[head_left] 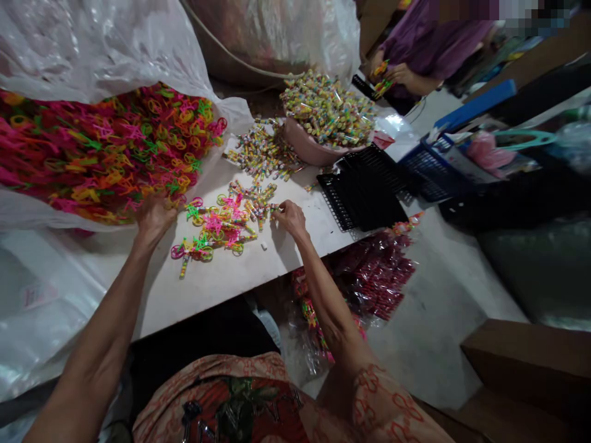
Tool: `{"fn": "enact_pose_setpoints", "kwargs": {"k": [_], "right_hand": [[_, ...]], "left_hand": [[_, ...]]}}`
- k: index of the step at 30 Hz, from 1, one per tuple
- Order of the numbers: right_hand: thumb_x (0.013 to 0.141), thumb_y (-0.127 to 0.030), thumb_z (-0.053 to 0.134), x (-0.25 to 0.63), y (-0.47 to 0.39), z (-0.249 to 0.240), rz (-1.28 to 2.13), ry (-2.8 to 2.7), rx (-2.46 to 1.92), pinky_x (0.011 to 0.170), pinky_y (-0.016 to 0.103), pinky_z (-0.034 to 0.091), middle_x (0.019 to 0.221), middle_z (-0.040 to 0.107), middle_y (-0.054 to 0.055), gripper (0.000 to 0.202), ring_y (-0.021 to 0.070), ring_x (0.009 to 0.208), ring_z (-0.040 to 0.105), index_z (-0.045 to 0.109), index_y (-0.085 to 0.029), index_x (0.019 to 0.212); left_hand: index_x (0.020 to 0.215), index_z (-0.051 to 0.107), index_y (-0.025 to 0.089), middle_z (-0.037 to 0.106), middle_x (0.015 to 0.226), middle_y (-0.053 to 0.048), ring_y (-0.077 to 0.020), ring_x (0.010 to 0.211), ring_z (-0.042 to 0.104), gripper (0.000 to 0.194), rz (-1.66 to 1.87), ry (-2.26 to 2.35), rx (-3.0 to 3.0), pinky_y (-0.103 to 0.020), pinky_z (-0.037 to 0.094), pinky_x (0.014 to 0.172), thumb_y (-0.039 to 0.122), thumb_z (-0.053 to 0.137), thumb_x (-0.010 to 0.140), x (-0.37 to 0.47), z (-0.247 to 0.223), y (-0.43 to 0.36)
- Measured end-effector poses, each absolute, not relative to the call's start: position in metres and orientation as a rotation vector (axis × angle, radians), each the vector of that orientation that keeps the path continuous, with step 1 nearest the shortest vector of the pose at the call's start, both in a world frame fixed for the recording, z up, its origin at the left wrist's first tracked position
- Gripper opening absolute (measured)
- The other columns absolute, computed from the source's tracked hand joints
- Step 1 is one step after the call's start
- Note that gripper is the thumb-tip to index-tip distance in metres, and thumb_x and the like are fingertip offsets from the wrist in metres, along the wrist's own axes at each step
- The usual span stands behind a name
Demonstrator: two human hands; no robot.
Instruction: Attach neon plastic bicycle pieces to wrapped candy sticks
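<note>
My left hand (157,215) is at the lower edge of the bag of bright toys, its fingers closed on a small plastic toy piece (180,200) of yellow and pink. My right hand (292,218) pinches the end of a small candy-filled tube (274,208) beside a loose heap of similar tubes (256,200). Between both hands lies a pile of assembled toys (217,224), pink, green and yellow pieces joined to tubes. One toy's candy tube (183,267) points toward the table's front edge. A small white bit (263,247) lies right of the pile.
A clear bag (226,111) full of plastic toys covers the table's left. Behind stands a pink basin (300,144) heaped with tubes. Black trays (364,191) lie at the right, near a blue basket (434,166). A co-worker's hand (401,75) holds toys across the table.
</note>
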State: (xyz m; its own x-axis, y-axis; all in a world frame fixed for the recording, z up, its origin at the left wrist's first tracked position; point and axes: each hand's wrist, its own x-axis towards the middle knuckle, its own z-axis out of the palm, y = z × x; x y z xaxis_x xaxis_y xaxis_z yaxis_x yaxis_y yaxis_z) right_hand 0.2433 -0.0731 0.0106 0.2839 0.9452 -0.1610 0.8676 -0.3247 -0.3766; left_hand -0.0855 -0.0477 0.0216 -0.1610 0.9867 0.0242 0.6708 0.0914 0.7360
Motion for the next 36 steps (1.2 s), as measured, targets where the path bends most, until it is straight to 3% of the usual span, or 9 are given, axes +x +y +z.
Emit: {"fn": "enact_pose_setpoints", "kwargs": {"k": [4, 9, 12, 15, 17, 20, 24, 27, 36], "right_hand": [[0.077, -0.032, 0.058, 0.240, -0.068, 0.013, 0.616, -1.574, -2.439, 0.077, 0.033, 0.047, 0.104, 0.070, 0.007, 0.025, 0.0258, 0.099, 0.062, 0.068, -0.022, 0.099], [0.075, -0.023, 0.057, 0.223, -0.065, 0.004, 0.435, -1.721, -2.364, 0.081, 0.034, 0.046, 0.103, 0.069, 0.010, 0.018, 0.0255, 0.099, 0.061, 0.066, -0.020, 0.090], [0.080, -0.019, 0.047, 0.221, -0.070, -0.005, 0.323, -1.676, -2.226, 0.085, 0.036, 0.045, 0.101, 0.069, 0.011, 0.020, 0.0238, 0.098, 0.059, 0.064, -0.018, 0.092], [0.083, -0.025, 0.046, 0.222, -0.078, -0.005, 0.314, -1.488, -2.058, 0.082, 0.035, 0.046, 0.094, 0.069, 0.009, 0.021, 0.0221, 0.091, 0.060, 0.063, -0.017, 0.093], [0.084, -0.032, 0.051, 0.216, -0.087, 0.003, 0.515, -1.396, -1.854, 0.071, 0.031, 0.047, 0.084, 0.067, 0.005, 0.024, 0.0185, 0.077, 0.060, 0.064, -0.018, 0.097], [0.077, -0.041, 0.064, 0.191, -0.110, 0.018, 1.101, -1.315, -1.495, 0.051, 0.025, 0.040, 0.065, 0.061, -0.003, 0.032, 0.0110, 0.051, 0.051, 0.063, -0.018, 0.099], [0.065, -0.039, 0.077, 0.152, -0.138, 0.032, 1.625, -1.195, -1.180, 0.047, 0.021, 0.039, 0.057, 0.059, -0.005, 0.029, 0.0063, 0.046, 0.049, 0.066, -0.017, 0.081], [0.063, -0.035, 0.079, 0.139, -0.146, 0.033, 1.785, -1.087, -1.091, 0.052, 0.022, 0.045, 0.059, 0.063, -0.004, 0.027, 0.0069, 0.050, 0.055, 0.070, -0.016, 0.080], [0.058, -0.026, 0.082, 0.141, -0.149, 0.027, 1.978, -0.875, -0.946, 0.054, 0.021, 0.048, 0.065, 0.069, -0.002, 0.025, 0.0071, 0.052, 0.059, 0.071, -0.016, 0.078]], "left_hand": [[0.069, 0.056, 0.016, 0.056, 0.067, 0.002, -0.0161, 0.076, 0.055, 0.011, 1.071, 2.068, 1.412, -0.030, 0.043, 0.079, 0.011, 0.066, 0.068, -0.083, 0.022, -0.070], [0.065, 0.051, 0.017, 0.057, 0.061, 0.004, -0.0119, 0.060, 0.057, 0.021, 1.364, 1.605, 0.744, -0.023, 0.046, 0.054, 0.014, 0.071, 0.059, -0.070, 0.029, -0.104], [0.070, 0.055, 0.016, 0.062, 0.066, 0.004, -0.0105, 0.057, 0.060, 0.026, 1.340, 1.341, 0.491, -0.021, 0.049, 0.051, 0.011, 0.072, 0.051, -0.064, 0.029, -0.125], [0.079, 0.062, 0.016, 0.067, 0.071, 0.003, -0.0099, 0.057, 0.062, 0.033, 1.259, 1.154, 0.362, -0.020, 0.051, 0.052, 0.006, 0.072, 0.049, -0.063, 0.028, -0.140], [0.079, 0.064, 0.015, 0.068, 0.071, 0.001, -0.0110, 0.059, 0.063, 0.030, 1.207, 1.095, 0.310, -0.021, 0.054, 0.054, 0.006, 0.073, 0.052, -0.061, 0.028, -0.148], [0.074, 0.063, 0.014, 0.068, 0.067, -0.001, -0.0117, 0.058, 0.063, 0.021, 1.154, 1.068, 0.289, -0.024, 0.055, 0.057, 0.008, 0.075, 0.057, -0.052, 0.027, -0.156], [0.075, 0.062, 0.014, 0.069, 0.068, 0.000, -0.0113, 0.058, 0.064, 0.033, 1.174, 1.035, 0.334, -0.023, 0.055, 0.056, 0.005, 0.081, 0.050, -0.035, 0.028, -0.165], [0.078, 0.062, 0.015, 0.071, 0.070, 0.000, -0.0128, 0.062, 0.066, 0.041, 1.215, 1.021, 0.358, -0.025, 0.056, 0.059, 0.006, 0.084, 0.044, -0.029, 0.029, -0.170], [0.076, 0.066, 0.015, 0.072, 0.070, -0.001, -0.0129, 0.063, 0.067, 0.039, 1.156, 0.973, 0.354, -0.025, 0.057, 0.061, 0.009, 0.086, 0.043, -0.025, 0.033, -0.175]]}}
